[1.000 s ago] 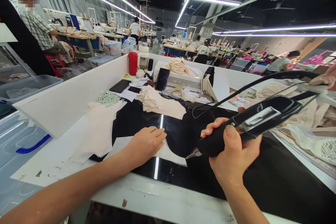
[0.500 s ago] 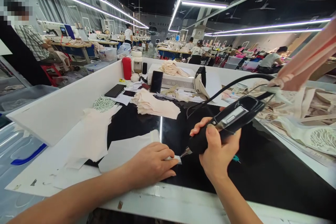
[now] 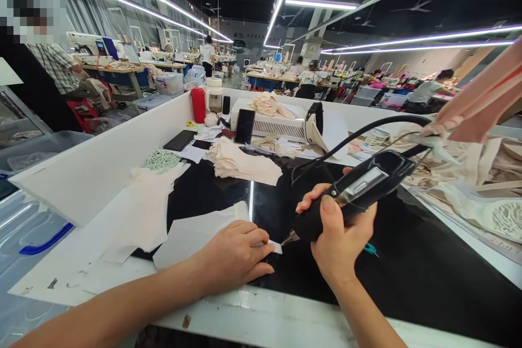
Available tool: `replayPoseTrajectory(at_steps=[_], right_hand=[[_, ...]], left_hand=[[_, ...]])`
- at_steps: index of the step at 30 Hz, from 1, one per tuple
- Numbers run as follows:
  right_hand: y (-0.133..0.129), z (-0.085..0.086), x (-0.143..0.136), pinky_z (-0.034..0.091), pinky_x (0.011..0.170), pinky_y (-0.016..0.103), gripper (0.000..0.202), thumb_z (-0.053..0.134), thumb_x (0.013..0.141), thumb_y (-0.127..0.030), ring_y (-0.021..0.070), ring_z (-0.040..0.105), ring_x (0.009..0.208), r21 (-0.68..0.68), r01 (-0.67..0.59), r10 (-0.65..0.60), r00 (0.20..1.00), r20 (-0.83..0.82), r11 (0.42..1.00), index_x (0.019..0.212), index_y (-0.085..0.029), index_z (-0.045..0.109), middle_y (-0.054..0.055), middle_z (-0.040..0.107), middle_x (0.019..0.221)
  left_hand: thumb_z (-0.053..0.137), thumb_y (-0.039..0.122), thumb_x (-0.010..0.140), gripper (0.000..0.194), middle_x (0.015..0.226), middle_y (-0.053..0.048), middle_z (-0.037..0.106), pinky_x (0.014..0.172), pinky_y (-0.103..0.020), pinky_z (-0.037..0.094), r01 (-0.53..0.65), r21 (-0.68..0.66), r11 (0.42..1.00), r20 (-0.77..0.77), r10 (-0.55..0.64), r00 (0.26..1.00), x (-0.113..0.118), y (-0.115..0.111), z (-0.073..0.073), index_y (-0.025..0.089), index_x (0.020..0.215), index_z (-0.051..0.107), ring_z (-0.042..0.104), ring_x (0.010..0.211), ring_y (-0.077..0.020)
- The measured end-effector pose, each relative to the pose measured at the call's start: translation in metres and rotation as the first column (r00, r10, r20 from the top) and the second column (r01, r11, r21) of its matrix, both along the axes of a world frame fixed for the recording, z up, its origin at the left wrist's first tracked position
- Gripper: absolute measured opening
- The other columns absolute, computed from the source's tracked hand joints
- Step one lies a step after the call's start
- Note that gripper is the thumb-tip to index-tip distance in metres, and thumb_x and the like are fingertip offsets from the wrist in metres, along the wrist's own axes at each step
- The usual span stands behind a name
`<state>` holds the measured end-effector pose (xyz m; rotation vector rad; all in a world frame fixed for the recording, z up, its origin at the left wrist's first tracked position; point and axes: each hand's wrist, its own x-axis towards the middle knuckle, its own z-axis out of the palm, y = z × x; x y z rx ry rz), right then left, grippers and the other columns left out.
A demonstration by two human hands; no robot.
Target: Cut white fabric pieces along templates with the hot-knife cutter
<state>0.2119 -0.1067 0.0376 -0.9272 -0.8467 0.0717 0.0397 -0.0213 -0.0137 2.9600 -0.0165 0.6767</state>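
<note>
My right hand [image 3: 342, 239] is wrapped round a black corded handheld tool [image 3: 350, 190] with a pointed metal tip. That tip angles down to the left and meets the end of a narrow white strip [image 3: 277, 247], or stops very close to it. My left hand [image 3: 236, 253] presses the strip down on the black worktop [image 3: 411, 266], fingers bent and close together, hiding part of it. Beside the left hand lies a larger white sheet [image 3: 196, 234]; whether the strip belongs to it is hidden. A pink cloth band [image 3: 473, 103] is tied at the tool's rear end.
Stacked pale fabric pieces [image 3: 244, 163] lie ahead, with another pale pile [image 3: 142, 212] at left. A small teal-handled tool [image 3: 370, 249] sits right of my right hand. Behind stand a phone [image 3: 244, 126], a white vented box [image 3: 277, 126] and a red bottle [image 3: 198, 105]. Fabric scraps [image 3: 489, 168] heap up at right.
The tool and my right hand have shifted very slightly to the right. My left hand stays on the strip, and the whole view has moved a little.
</note>
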Motion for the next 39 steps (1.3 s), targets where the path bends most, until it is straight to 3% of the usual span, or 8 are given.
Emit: replayPoseTrajectory(at_steps=[22, 31, 39], right_hand=[[0.0023, 0.0046, 0.0016, 0.056, 0.057, 0.03, 0.025, 0.074, 0.093, -0.03, 0.0132, 0.062, 0.061, 0.024, 0.001, -0.001, 1.0, -0.023, 1.0, 0.105, -0.027, 0.053, -0.006, 0.066, 0.083], [0.0057, 0.0006, -0.0017, 0.056, 0.055, 0.028, 0.033, 0.075, 0.091, -0.028, 0.0127, 0.063, 0.059, 0.013, -0.002, 0.003, 1.0, -0.02, 1.0, 0.118, -0.029, 0.056, -0.006, 0.068, 0.083], [0.0043, 0.0015, -0.0023, 0.057, 0.056, 0.027, 0.024, 0.075, 0.092, -0.03, 0.0115, 0.063, 0.058, 0.017, -0.008, 0.008, 1.0, -0.021, 1.0, 0.103, -0.027, 0.054, -0.006, 0.067, 0.082]], left_hand=[[0.058, 0.041, 0.106, 0.031, 0.113, -0.007, 0.071, 0.088, -0.039, 0.053, 0.024, -0.049, 0.999, -0.04, -0.026, 0.999, 0.0, 0.0032, 0.0015, 0.016, 0.122, 0.068, 0.065, 0.098, -0.0239], [0.058, 0.039, 0.106, 0.028, 0.116, -0.006, 0.071, 0.09, -0.04, 0.053, 0.02, -0.066, 0.998, -0.08, -0.026, 0.996, -0.0005, 0.0041, 0.0031, 0.018, 0.123, 0.066, 0.067, 0.102, -0.0247], [0.056, 0.039, 0.107, 0.028, 0.116, -0.007, 0.071, 0.091, -0.039, 0.053, 0.019, -0.079, 0.997, -0.089, -0.026, 0.996, -0.0012, 0.0055, 0.0028, 0.018, 0.123, 0.066, 0.067, 0.103, -0.0246]])
